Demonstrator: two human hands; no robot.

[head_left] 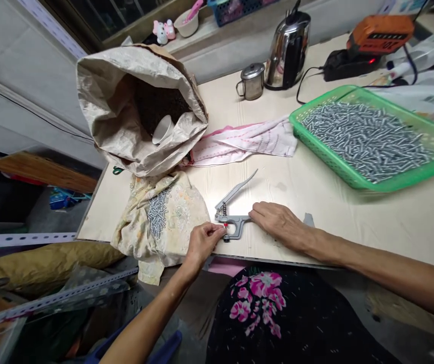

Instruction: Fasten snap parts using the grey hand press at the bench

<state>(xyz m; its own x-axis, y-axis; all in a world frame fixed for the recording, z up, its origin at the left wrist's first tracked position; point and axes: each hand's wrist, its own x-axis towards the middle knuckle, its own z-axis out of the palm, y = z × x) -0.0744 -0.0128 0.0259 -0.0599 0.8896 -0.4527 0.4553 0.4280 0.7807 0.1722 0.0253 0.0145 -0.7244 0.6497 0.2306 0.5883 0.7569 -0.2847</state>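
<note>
Grey snap-fastener pliers [234, 220] lie on the tabletop in front of me, with the long upper handle [240, 188] raised and a spring under it. A small red part [225, 224] shows at the jaws. My left hand [203, 243] is closed in a pinch at the jaws; whatever small thing its fingertips hold is hidden. My right hand [277, 223] is closed over the end of the lower handle. On the left, a patterned cloth [188, 202] carries a pile of small silvery metal pieces [158, 214].
A green basket [327, 157] of silvery metal pieces stands right. At the back left is an open sack [106, 96] with a white cup [163, 129] inside. Behind are a pink-and-white towel [247, 141], a metal mug [253, 82], a kettle [288, 48] and an orange device [382, 33].
</note>
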